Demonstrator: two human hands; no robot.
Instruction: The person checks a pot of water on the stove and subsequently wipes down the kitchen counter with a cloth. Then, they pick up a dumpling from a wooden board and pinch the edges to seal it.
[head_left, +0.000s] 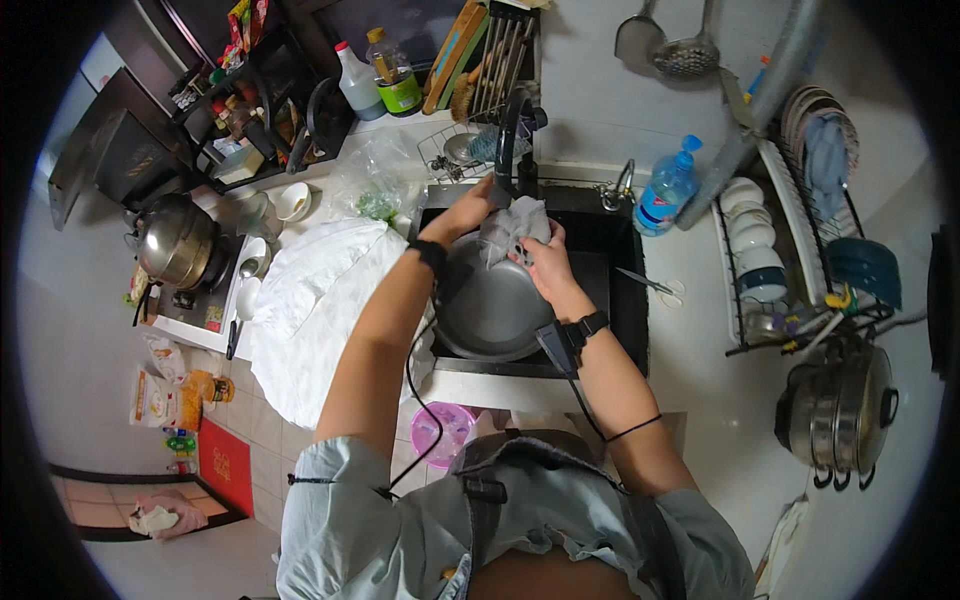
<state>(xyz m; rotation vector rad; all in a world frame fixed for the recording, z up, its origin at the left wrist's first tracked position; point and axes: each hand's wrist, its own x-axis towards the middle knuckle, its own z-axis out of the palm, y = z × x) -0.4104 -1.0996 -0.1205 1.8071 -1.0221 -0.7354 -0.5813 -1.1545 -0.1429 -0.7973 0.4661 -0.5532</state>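
Observation:
My right hand (551, 262) grips a wet-looking grey cloth (514, 229) over the sink. My left hand (466, 212) reaches up beside the cloth, its fingertips at the black faucet (513, 135); whether they touch the spout or hold anything is hard to see. Below both hands, a round grey metal basin (493, 311) stands in the black sink (600, 262). Part of the basin's far rim is hidden by the cloth.
Left of the sink, a white cloth cover (322, 307) drapes over the counter. Scissors (660, 287) lie at the sink's right edge, near a blue-capped bottle (666, 191). A dish rack (780, 247) and stacked steamer pot (836, 412) stand farther right; a kettle (176, 240) is far left.

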